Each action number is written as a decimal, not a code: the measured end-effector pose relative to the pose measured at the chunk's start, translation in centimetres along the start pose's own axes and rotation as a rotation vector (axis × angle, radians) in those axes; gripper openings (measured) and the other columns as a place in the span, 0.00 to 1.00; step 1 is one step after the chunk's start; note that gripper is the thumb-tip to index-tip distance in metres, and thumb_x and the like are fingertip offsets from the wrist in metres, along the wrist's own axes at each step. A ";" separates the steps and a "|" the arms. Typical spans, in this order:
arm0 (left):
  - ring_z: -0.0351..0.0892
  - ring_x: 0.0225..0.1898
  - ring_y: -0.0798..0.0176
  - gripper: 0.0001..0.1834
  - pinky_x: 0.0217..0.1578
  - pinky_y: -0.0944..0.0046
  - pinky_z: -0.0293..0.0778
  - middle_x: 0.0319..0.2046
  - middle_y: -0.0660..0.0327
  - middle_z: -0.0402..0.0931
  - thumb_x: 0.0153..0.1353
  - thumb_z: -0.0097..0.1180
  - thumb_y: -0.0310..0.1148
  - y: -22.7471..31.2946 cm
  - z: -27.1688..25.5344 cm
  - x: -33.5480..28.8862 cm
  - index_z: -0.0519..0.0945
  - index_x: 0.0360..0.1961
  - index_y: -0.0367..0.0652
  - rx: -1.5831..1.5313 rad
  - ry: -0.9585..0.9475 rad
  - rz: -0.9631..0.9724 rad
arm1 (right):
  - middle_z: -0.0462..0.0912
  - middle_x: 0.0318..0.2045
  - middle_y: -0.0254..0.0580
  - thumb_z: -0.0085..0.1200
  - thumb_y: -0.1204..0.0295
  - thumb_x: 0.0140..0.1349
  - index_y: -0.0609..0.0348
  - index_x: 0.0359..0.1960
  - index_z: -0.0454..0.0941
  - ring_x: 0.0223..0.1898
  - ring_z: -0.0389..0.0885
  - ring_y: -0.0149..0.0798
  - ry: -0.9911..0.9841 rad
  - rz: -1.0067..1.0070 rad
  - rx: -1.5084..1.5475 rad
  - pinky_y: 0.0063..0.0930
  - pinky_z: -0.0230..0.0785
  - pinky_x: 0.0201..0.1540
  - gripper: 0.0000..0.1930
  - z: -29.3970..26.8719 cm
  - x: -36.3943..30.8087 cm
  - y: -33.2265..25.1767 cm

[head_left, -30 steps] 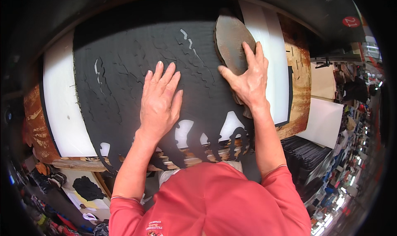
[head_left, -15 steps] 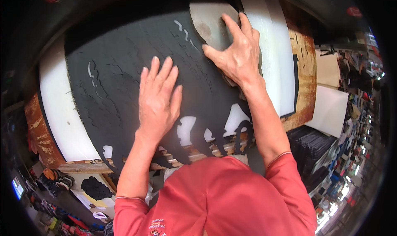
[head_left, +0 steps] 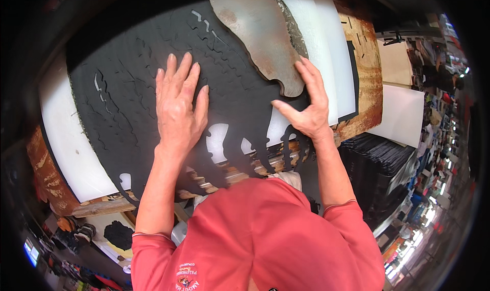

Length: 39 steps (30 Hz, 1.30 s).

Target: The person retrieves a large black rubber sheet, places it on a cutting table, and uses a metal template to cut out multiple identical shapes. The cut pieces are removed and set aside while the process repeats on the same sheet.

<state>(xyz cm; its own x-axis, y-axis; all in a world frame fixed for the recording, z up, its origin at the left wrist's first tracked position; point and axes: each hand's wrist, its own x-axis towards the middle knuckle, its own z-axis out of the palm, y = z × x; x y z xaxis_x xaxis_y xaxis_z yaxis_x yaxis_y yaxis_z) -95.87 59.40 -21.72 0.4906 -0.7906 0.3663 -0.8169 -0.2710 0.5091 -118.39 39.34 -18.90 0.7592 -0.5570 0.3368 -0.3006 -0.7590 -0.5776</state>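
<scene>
Right hand (head_left: 312, 115) spread wide beside a metal plate (head_left: 260, 30), left hand (head_left: 177, 107) laid on a black sheet (head_left: 229, 102)

A worn brown board (head_left: 368, 69) lies lowest, showing past both sides of a white board (head_left: 66, 143). Over the white board lies the black sheet, its near edge cut into curved strips that reach past the board's edge. On the sheet's far right part rests the metal plate, brownish grey and curved in outline, its narrow end toward the person. Right of the boards stands a stack of black sheets (head_left: 365, 153). The left hand lies palm down, fingers straight, thumb held out, grasping nothing. The right hand's thumb and fingers are well apart around the plate's narrow end; fingertips meet its right edge, though how firmly I cannot tell. Small wavy slits (head_left: 99, 87) mark the sheet.
</scene>
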 end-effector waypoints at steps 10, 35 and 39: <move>0.78 0.68 0.34 0.19 0.68 0.41 0.74 0.60 0.45 0.83 0.65 0.66 0.20 1.9 -1.2 -1.6 0.83 0.58 0.36 -0.138 0.112 0.066 | 0.81 0.64 0.65 0.79 0.71 0.48 0.69 0.61 0.82 0.59 0.84 0.61 0.100 -0.113 -0.015 0.46 0.79 0.62 0.36 0.9 0.2 1.2; 0.79 0.29 0.49 0.11 0.32 0.52 0.71 0.27 0.59 0.80 0.58 0.73 0.23 8.5 -0.2 -13.8 0.79 0.30 0.44 -0.080 0.222 0.137 | 0.84 0.43 0.49 0.69 0.72 0.66 0.64 0.50 0.82 0.46 0.85 0.49 0.434 -0.324 0.153 0.39 0.78 0.50 0.15 -10.0 4.2 -2.9; 0.79 0.31 0.48 0.10 0.34 0.51 0.71 0.28 0.58 0.80 0.60 0.72 0.24 9.1 -0.1 -12.9 0.79 0.30 0.44 -0.048 0.227 0.132 | 0.83 0.39 0.51 0.66 0.74 0.67 0.63 0.44 0.79 0.42 0.85 0.52 0.320 -0.337 0.131 0.40 0.78 0.47 0.10 -12.9 3.8 -2.8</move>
<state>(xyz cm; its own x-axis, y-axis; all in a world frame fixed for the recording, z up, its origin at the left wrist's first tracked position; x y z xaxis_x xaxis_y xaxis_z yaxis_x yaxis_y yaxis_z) -109.64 67.13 -21.74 0.4412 -0.6723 0.5945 -0.8654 -0.1433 0.4802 -122.05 34.97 -6.44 0.5796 -0.3790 0.7214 0.0219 -0.8777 -0.4788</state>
